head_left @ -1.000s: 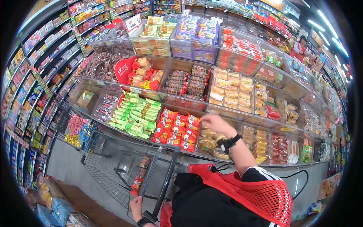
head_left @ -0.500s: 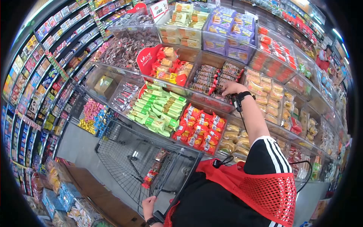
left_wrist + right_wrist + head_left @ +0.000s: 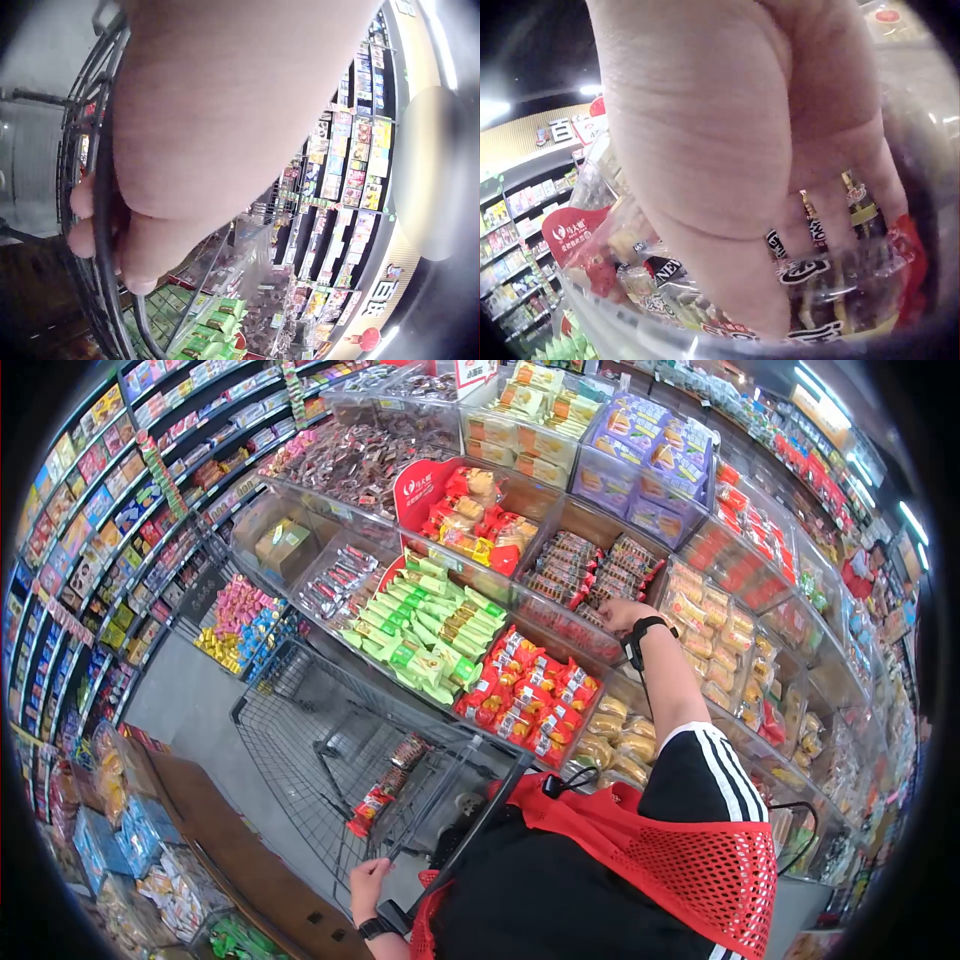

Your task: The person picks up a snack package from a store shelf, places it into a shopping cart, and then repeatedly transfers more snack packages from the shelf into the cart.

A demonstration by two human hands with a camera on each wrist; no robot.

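Note:
In the head view, my right hand (image 3: 628, 616) reaches into a clear bin of dark wrapped snack packets (image 3: 563, 568). The right wrist view has the hand (image 3: 705, 150) low over these packets (image 3: 810, 270), thumb on one side and fingers on the other, gripping some; the thumb tip is partly hidden. My left hand (image 3: 368, 885) is at the near side of a wire shopping cart (image 3: 290, 760). Seen from the left wrist, that hand (image 3: 217, 135) curls its fingers round a dark cart bar (image 3: 106, 195). A red packet (image 3: 370, 810) and brown ones (image 3: 408, 751) lie in the cart.
Green packets (image 3: 425, 625), red packets (image 3: 530, 695) and yellow cakes (image 3: 615, 738) fill bins nearer me. Purple packs (image 3: 640, 460) stand behind. Shelves (image 3: 75, 540) line the left. A brown ledge (image 3: 240, 850) with bagged goods runs along the lower left.
My right hand has moved from above the front bins back into the dark packets' bin, and now sits lower among them. The left hand stays by the cart while the head view has shifted.

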